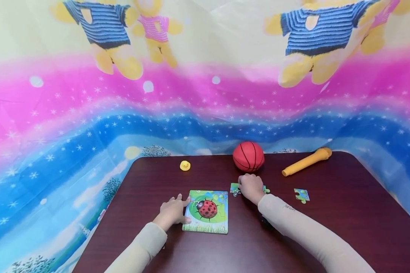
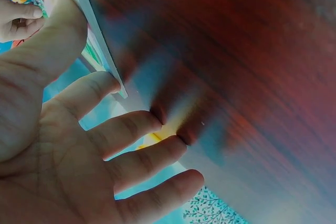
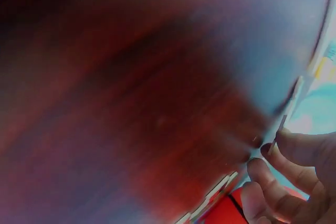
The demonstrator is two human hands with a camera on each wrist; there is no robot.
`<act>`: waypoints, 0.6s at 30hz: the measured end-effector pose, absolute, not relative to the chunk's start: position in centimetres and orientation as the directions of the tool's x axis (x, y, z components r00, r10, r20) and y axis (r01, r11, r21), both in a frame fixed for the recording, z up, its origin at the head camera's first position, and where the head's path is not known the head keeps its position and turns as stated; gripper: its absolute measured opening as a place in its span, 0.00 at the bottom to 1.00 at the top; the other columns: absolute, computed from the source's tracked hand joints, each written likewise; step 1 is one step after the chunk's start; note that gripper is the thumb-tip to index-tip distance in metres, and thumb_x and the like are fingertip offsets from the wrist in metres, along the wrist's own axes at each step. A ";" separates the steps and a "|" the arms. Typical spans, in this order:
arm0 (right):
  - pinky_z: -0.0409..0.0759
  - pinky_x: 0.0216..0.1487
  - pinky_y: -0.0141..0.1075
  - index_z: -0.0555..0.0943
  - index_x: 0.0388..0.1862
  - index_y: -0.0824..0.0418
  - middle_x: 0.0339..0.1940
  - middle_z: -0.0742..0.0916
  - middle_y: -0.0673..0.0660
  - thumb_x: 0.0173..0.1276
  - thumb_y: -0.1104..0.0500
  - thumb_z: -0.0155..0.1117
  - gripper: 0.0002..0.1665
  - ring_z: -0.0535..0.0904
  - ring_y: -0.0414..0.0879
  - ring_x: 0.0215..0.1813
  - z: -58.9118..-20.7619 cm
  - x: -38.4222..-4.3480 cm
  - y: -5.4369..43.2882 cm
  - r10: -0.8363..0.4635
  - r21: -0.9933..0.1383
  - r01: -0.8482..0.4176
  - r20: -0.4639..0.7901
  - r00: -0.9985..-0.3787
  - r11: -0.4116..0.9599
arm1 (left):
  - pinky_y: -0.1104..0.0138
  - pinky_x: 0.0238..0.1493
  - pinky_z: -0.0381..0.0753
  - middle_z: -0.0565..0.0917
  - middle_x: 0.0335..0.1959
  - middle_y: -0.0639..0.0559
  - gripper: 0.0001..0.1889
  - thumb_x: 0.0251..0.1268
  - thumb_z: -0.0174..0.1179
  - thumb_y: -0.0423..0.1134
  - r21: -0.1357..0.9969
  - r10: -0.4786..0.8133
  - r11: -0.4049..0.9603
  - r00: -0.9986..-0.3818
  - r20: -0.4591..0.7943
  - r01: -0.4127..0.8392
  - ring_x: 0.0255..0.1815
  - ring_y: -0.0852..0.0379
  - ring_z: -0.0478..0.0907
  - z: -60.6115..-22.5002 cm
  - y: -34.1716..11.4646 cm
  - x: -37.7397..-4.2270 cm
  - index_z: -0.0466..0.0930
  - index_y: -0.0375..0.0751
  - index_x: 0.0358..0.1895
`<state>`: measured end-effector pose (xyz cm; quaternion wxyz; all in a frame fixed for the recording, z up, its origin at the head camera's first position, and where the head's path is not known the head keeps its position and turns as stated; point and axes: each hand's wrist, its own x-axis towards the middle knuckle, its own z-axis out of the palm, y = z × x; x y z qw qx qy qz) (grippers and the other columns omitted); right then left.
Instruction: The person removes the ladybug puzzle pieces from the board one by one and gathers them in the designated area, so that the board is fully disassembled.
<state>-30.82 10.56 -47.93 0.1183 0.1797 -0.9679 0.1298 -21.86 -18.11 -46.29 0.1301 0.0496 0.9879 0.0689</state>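
A square ladybug puzzle [image 1: 208, 211] lies flat on the table. My left hand [image 1: 172, 210] rests at its left side with fingers spread, the thumb and index fingertip touching the puzzle's edge. To the right of the puzzle, my right hand [image 1: 251, 186] is low over the table and pinches a thin jigsaw piece [image 3: 278, 132] between thumb and fingertip. A green and blue jigsaw piece [image 1: 234, 187] shows at the left of these fingers. Another piece [image 1: 266, 189] peeks out on the hand's right side, mostly hidden by it.
A single jigsaw piece [image 1: 302, 195] lies farther right on the dark wooden table [image 1: 205, 254]. Along the back stand a small yellow duck [image 1: 185, 165], a red toy basketball [image 1: 248, 156] and a yellow toy microphone [image 1: 306, 162]. A printed cloth [image 1: 191, 91] hangs behind the table.
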 end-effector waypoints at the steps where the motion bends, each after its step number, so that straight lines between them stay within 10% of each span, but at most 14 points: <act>1: 0.70 0.27 0.40 0.79 0.19 0.54 0.18 0.75 0.50 0.58 0.59 0.71 0.11 0.70 0.46 0.23 -48.0 -30.8 10.6 -0.339 -0.172 -0.399 0.297 -0.893 0.901 | 0.42 0.59 0.66 0.61 0.71 0.38 0.41 0.47 0.70 0.54 0.149 0.115 0.986 -0.961 -0.252 0.078 0.69 0.37 0.59 -46.3 -18.1 -21.9 0.66 0.55 0.69; 10: 0.68 0.35 0.42 0.84 0.20 0.51 0.19 0.73 0.51 0.55 0.65 0.70 0.09 0.69 0.50 0.29 -48.5 -31.2 10.3 -0.507 0.157 -0.484 0.343 -0.791 0.861 | 0.42 0.58 0.66 0.61 0.71 0.39 0.41 0.47 0.70 0.55 0.149 0.113 0.986 -0.962 -0.247 0.078 0.69 0.37 0.59 -46.4 -18.3 -21.8 0.66 0.55 0.69; 18: 0.69 0.32 0.41 0.76 0.09 0.52 0.14 0.71 0.51 0.57 0.67 0.67 0.20 0.69 0.49 0.24 -48.2 -31.3 10.1 -0.518 0.147 -0.500 0.336 -0.787 0.854 | 0.42 0.58 0.66 0.62 0.71 0.39 0.41 0.47 0.70 0.55 0.135 0.101 0.988 -0.965 -0.240 0.070 0.69 0.37 0.60 -46.3 -18.2 -21.7 0.66 0.55 0.69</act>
